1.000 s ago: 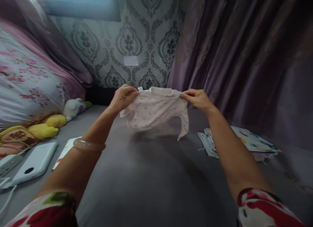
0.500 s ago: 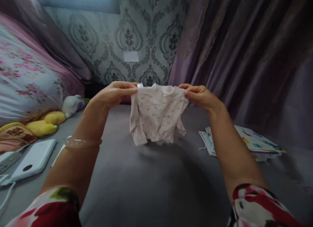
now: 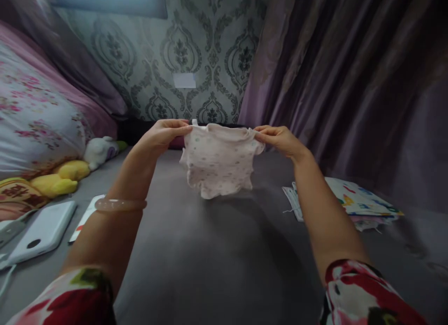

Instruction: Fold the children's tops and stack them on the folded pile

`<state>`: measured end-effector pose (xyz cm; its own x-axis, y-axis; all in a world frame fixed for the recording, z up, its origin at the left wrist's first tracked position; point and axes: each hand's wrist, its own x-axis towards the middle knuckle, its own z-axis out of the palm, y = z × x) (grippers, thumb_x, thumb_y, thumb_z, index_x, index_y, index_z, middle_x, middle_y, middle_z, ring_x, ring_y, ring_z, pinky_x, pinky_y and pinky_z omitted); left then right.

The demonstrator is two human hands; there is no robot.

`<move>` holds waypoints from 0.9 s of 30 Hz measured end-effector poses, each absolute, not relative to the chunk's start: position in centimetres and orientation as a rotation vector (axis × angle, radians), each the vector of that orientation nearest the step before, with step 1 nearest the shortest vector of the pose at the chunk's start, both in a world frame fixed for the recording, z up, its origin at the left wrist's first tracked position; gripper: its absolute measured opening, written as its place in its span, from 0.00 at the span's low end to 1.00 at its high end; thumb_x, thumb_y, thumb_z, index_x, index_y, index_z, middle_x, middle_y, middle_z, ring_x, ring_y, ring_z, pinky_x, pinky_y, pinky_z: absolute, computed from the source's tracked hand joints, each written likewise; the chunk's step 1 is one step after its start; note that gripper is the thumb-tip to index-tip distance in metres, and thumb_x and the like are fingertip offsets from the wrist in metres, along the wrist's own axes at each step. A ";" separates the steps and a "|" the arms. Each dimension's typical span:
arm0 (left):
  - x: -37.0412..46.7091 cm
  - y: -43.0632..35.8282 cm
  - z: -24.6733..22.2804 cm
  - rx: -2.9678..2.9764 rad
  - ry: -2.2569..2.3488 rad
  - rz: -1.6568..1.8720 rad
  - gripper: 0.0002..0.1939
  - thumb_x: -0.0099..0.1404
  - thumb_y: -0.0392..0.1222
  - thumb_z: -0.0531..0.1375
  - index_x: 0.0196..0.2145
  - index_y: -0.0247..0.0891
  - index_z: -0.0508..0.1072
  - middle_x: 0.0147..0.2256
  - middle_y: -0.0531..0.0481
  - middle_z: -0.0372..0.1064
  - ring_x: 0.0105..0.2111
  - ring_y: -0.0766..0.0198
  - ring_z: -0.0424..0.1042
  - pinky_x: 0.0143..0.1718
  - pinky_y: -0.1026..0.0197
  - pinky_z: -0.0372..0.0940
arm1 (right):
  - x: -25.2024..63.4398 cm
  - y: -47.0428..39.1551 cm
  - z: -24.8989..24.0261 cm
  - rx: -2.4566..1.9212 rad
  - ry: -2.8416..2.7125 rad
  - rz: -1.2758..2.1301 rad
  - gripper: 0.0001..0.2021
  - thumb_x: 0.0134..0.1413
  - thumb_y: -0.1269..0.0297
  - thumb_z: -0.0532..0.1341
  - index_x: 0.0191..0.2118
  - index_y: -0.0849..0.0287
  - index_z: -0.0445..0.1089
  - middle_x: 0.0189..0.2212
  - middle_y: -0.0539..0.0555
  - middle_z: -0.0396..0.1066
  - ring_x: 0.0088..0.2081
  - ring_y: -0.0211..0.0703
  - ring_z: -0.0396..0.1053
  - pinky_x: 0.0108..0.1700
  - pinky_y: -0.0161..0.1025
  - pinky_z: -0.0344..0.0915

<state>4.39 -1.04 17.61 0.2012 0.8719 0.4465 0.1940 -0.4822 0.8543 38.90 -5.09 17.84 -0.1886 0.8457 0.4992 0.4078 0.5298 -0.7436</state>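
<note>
A small pale pink baby shirt (image 3: 221,162) with a scattered print hangs in the air between my hands, above the grey bed sheet (image 3: 196,259). My left hand (image 3: 164,134) pinches its left shoulder, where a small white tag sticks up. At the other shoulder my right hand (image 3: 278,139) grips the cloth between thumb and fingers. The neckline runs between the two hands. The lower part of the shirt is bunched and blurred by motion, and its sleeves are hard to make out.
Folded printed cloths (image 3: 364,201) lie to the right, partly behind my forearm. On the left are a white power bank (image 3: 44,231), a phone-like slab (image 3: 87,217), a yellow plush toy (image 3: 59,178) and a white plush toy (image 3: 101,152). Purple curtains (image 3: 332,82) hang at the right.
The shirt's hem has swung up and its body has bunched, with the long sleeves no longer hanging plainly. Both hands keep their hold, and the view has shifted slightly.
</note>
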 end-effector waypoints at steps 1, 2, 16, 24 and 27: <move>4.5 -0.9 17.5 1.799 1.000 1.339 0.14 0.48 0.51 0.68 0.25 0.37 0.76 0.30 0.46 0.74 0.32 0.60 0.73 0.33 0.59 0.67 | 38.9 -4.8 17.7 -1.040 -1.765 0.569 0.20 0.38 0.41 0.70 0.28 0.54 0.78 0.37 0.53 0.76 0.38 0.44 0.72 0.41 0.41 0.70; 4.6 -0.8 17.4 1.780 1.014 1.354 0.14 0.48 0.50 0.68 0.26 0.36 0.75 0.29 0.46 0.73 0.31 0.60 0.72 0.32 0.59 0.66 | 38.8 -4.5 17.6 -1.053 -1.738 0.564 0.21 0.36 0.41 0.70 0.28 0.55 0.78 0.35 0.53 0.76 0.37 0.44 0.71 0.40 0.41 0.70; 5.4 -0.3 15.9 1.729 1.099 1.540 0.09 0.58 0.49 0.59 0.32 0.41 0.69 0.22 0.54 0.62 0.21 0.68 0.61 0.22 0.63 0.58 | 36.5 -2.9 16.1 -1.064 -1.642 0.211 0.22 0.50 0.41 0.61 0.31 0.57 0.71 0.27 0.50 0.70 0.31 0.40 0.66 0.34 0.38 0.63; 5.4 -4.0 15.7 1.948 1.317 1.975 0.07 0.64 0.48 0.57 0.33 0.43 0.70 0.26 0.53 0.62 0.31 0.64 0.65 0.33 0.61 0.62 | 35.1 -6.8 16.7 -1.073 -1.679 -0.075 0.20 0.55 0.41 0.59 0.34 0.54 0.73 0.33 0.52 0.71 0.39 0.44 0.68 0.43 0.40 0.64; 4.6 -8.4 16.7 2.110 1.420 2.153 0.06 0.65 0.46 0.58 0.34 0.44 0.73 0.33 0.50 0.63 0.40 0.61 0.65 0.43 0.57 0.63 | 34.9 -9.8 17.6 -1.045 -1.715 -0.119 0.18 0.56 0.42 0.60 0.35 0.53 0.74 0.34 0.53 0.72 0.39 0.46 0.69 0.43 0.43 0.65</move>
